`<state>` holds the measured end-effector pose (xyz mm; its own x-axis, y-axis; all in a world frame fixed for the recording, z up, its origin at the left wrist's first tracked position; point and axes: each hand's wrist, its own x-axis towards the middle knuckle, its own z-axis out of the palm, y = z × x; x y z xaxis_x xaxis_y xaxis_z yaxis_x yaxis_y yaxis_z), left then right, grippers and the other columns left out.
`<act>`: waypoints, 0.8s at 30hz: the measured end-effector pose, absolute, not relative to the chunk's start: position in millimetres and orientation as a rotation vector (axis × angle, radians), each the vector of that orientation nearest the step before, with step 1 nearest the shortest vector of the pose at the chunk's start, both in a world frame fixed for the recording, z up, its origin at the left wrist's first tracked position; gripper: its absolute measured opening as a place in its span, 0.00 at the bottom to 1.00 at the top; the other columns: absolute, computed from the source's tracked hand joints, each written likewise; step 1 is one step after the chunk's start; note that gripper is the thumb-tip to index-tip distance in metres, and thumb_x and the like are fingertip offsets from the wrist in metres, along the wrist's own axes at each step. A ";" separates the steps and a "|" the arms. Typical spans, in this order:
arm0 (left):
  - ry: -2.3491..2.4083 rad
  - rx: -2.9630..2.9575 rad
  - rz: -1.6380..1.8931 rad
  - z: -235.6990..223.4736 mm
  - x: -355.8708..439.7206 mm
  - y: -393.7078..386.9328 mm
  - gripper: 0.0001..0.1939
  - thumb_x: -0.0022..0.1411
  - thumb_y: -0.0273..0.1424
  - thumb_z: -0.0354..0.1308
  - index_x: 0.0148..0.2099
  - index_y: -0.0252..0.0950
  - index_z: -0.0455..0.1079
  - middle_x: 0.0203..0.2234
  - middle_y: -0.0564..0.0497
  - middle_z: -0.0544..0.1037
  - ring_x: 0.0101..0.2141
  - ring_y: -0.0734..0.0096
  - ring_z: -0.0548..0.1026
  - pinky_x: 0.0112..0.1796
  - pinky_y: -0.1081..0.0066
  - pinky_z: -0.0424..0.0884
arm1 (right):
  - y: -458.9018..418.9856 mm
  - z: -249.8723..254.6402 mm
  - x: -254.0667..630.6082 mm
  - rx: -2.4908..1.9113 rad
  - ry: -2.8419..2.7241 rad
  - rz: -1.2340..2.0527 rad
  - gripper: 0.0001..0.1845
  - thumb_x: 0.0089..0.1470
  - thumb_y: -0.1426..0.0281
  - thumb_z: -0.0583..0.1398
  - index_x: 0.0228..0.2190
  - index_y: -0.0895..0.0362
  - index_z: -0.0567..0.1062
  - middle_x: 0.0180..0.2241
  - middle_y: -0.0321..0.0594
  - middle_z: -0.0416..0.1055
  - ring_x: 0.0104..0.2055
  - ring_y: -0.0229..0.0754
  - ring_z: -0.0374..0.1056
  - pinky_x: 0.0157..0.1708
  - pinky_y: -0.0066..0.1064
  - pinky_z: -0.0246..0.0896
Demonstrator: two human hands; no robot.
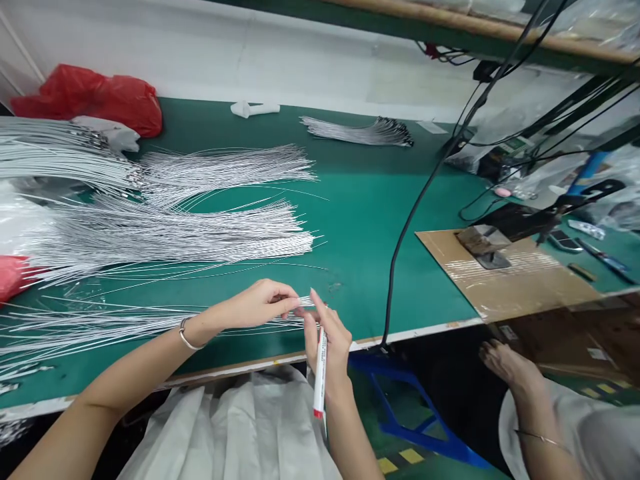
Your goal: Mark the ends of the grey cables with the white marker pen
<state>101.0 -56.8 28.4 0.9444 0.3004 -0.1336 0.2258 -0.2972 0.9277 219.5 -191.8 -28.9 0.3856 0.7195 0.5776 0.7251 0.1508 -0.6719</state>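
Note:
Thumb and fingers of my left hand are pinched around the ends of a few thin white wires. My right hand faces it, with fingertips touching or very close to those wire ends. A white marker pen with a red end is tucked in my right hand, its red end pointing down toward me. Under my left forearm, a loose spread of white wires runs out to the left along the table's front edge. Where the wires pass between my fingers is partly hidden.
Thick wire bundles lie on the green table beyond my hands. A small dark-tipped bundle lies farther back. A black cable hangs down right of my hands. Cardboard and a co-worker's hand are at the right.

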 end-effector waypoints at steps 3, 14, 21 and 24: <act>0.354 1.920 0.055 31.6 100.8 -59.3 0.20 0.65 0.40 0.47 0.31 0.31 0.71 0.19 0.54 0.68 0.19 0.81 0.59 0.21 0.78 0.54 | -191.8 -25.8 224.7 -1.608 -1.249 0.134 0.11 0.54 0.69 0.57 0.41 0.55 0.71 0.25 0.36 0.73 0.27 0.39 0.67 0.36 0.34 0.63; 0.324 2.115 0.102 35.7 99.1 -69.3 0.15 0.65 0.36 0.49 0.36 0.34 0.73 0.27 0.52 0.75 0.27 0.76 0.69 0.28 0.76 0.60 | -189.1 -19.0 233.7 -1.488 -1.210 0.658 0.22 0.59 0.62 0.50 0.16 0.55 0.59 0.12 0.29 0.57 0.16 0.32 0.52 0.27 0.28 0.57; 0.215 2.172 0.048 39.1 100.4 -66.3 0.18 0.68 0.33 0.45 0.30 0.33 0.71 0.21 0.54 0.71 0.22 0.78 0.65 0.27 0.76 0.57 | -187.6 -18.5 235.2 -1.546 -1.254 0.608 0.24 0.60 0.61 0.49 0.15 0.56 0.58 0.13 0.30 0.55 0.18 0.32 0.52 0.23 0.27 0.50; 0.249 2.260 0.108 34.5 100.1 -69.5 0.14 0.67 0.34 0.48 0.36 0.33 0.72 0.26 0.53 0.75 0.26 0.76 0.69 0.29 0.76 0.58 | -185.9 -20.2 233.3 -1.547 -1.141 0.678 0.24 0.60 0.60 0.50 0.15 0.55 0.56 0.14 0.29 0.52 0.17 0.31 0.49 0.20 0.26 0.44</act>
